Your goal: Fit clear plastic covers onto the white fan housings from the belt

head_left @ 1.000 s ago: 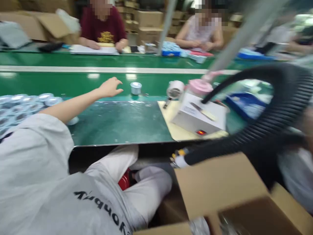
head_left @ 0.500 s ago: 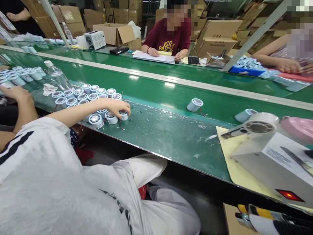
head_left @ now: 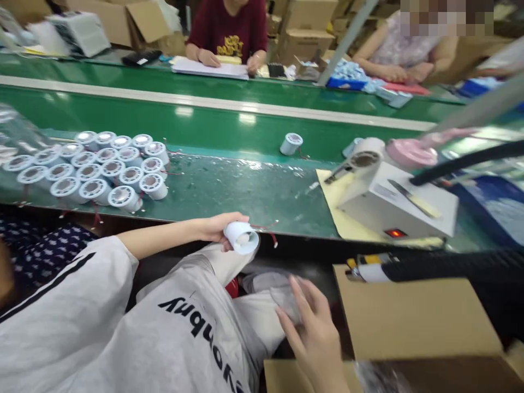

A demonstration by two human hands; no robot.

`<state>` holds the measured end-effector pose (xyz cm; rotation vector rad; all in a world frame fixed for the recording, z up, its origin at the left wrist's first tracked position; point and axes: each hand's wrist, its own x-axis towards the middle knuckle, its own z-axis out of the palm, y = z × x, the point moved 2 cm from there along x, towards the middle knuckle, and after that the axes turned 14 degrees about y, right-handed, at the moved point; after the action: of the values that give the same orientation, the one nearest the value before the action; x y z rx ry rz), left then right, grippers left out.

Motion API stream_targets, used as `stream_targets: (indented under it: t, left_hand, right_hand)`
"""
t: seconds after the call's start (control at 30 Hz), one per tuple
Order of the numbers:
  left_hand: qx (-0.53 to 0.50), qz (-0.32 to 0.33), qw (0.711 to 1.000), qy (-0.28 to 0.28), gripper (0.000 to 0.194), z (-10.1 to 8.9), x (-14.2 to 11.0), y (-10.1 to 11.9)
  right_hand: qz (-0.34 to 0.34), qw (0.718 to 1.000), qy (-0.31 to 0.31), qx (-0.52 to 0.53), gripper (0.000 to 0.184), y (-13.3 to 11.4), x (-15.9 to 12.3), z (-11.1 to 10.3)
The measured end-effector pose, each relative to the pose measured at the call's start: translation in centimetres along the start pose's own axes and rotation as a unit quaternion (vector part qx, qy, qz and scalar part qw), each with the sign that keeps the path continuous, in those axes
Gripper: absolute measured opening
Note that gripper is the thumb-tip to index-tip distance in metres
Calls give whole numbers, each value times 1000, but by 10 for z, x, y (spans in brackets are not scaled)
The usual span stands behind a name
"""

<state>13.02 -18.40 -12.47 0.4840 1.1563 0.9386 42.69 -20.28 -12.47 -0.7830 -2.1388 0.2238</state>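
My left hand (head_left: pixel 221 228) is closed around a light-blue cylindrical motor housing (head_left: pixel 242 238), held over my lap just off the bench edge. Its open end is turned towards me, and thin red and dark wires trail from it to the right. My right hand (head_left: pixel 313 322) hangs over my right thigh with its fingers apart and nothing in them, slightly blurred. To the left on the bench (head_left: pixel 229 188) stand several similar light-blue housings (head_left: pixel 109 169) in close rows, wires hanging from some. One more housing (head_left: pixel 291 144) stands alone on the green conveyor belt (head_left: pixel 221 134).
At the right, a grey box-shaped device (head_left: pixel 397 204) with a lit red switch sits on yellow paper; a knife (head_left: pixel 414 198) lies on top. Below are a black-handled tool (head_left: pixel 380 270) and cardboard boxes (head_left: pixel 417 316). Co-workers (head_left: pixel 229 33) sit across the belt.
My left hand has lifted a housing from the group and brought it right, over my lap. My right hand has come into view. The view has swung to the right and down.
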Motion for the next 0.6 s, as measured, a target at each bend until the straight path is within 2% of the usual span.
stream_targets:
  t: [0.07, 0.13, 0.2, 0.27, 0.37, 0.4, 0.43, 0.53, 0.6]
  left_hand:
    - [62, -3, 997, -34, 34, 23, 9, -18]
    - [128, 8, 989, -68, 30, 39, 13, -25]
    - [177, 20, 979, -99, 21, 50, 13, -24]
    - [258, 97, 955, -106, 13, 56, 9, -16]
    - [391, 288, 871, -78, 18, 61, 2, -9]
    - [414, 332, 845, -65, 22, 61, 1, -9]
    - [421, 356, 833, -54, 30, 61, 1, -11]
    - [410, 385, 825, -41, 56, 56, 7, -23]
    - [400, 397, 824, -56, 62, 53, 12, -30]
  right_hand:
    - [-45, 995, 9, -88, 41, -16, 10, 7]
    - [-25, 986, 10, -163, 40, -17, 23, 20]
    - [22, 983, -14, -179, 37, -9, 29, 28]
    - [85, 988, -51, -115, 28, 0, 27, 29]
    - [201, 974, -82, 69, 5, 7, 18, 24]
    - [238, 961, -78, 121, 8, 7, 16, 22]
    - [272, 947, -68, 159, 14, 7, 14, 20]
    - [349, 913, -11, 210, 29, 6, 15, 17]
    - [383, 893, 23, 234, 35, 7, 17, 16]
